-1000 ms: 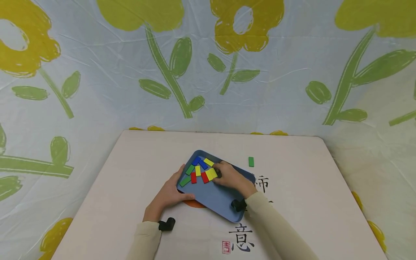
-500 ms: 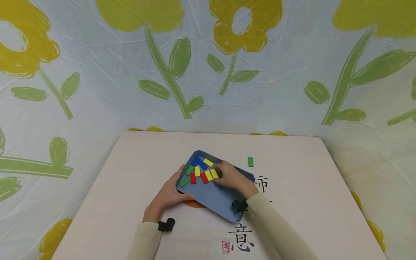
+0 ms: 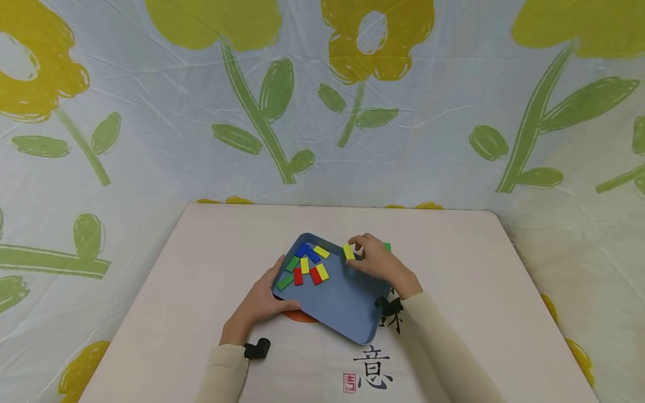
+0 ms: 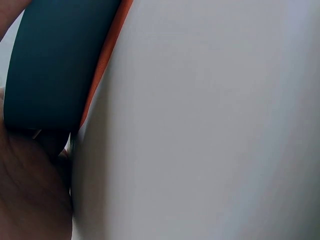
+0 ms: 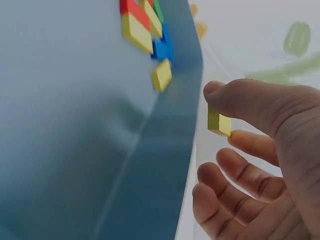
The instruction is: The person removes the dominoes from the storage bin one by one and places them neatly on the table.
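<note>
Thumb and forefinger of the right hand (image 3: 379, 259) pinch a yellow block (image 3: 349, 252) by the far rim of the blue tray (image 3: 342, 308); the left hand (image 3: 262, 296) grips its left corner, coloured blocks (image 3: 314, 276) lie inside, a green block (image 3: 387, 246) peeks out behind.

A blue, round-cornered tray (image 3: 342, 305) lies askew, red, yellow, green and blue blocks (image 3: 304, 265) gathered in its left end. One yellow block (image 3: 349, 252), pinched in the right hand (image 3: 377, 258), is held at the tray's far rim.
</note>
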Tool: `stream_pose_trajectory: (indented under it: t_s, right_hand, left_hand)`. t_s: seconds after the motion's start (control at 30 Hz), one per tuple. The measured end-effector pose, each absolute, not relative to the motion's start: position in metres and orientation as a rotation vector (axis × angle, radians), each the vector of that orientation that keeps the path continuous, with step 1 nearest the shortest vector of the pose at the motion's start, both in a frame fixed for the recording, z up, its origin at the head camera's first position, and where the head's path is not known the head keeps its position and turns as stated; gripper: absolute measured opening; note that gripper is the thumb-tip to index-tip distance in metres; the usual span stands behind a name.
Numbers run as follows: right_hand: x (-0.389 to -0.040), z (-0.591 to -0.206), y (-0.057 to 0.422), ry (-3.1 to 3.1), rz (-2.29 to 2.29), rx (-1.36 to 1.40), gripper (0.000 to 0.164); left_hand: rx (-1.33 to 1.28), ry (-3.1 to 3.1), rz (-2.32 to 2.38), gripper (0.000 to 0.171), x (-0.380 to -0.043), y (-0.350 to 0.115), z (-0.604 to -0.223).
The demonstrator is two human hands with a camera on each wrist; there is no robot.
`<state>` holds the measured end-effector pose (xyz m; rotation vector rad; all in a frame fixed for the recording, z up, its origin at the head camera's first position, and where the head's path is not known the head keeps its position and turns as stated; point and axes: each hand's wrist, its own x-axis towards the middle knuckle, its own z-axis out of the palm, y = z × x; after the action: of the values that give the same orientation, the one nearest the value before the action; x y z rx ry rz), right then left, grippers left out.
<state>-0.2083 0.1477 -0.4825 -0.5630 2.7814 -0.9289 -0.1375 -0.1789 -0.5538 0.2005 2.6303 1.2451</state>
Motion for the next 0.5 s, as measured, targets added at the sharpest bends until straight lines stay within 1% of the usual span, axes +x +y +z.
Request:
stream_pose_trajectory:
  t_s: [0.23, 0.5]
  right_hand:
    - [-0.214, -0.481, 0.182, 2.803, -0.985, -0.443, 0.053]
    - [-0.217, -0.49, 0.217, 2.841, -0.979, -0.353, 0.054]
  left_hand:
    - [0.192, 2.634, 1.237, 0.123, -0.136, -0.178, -0.553]
    - [0.199, 2.641, 1.235, 0.124, -0.137, -0.178, -0.554]
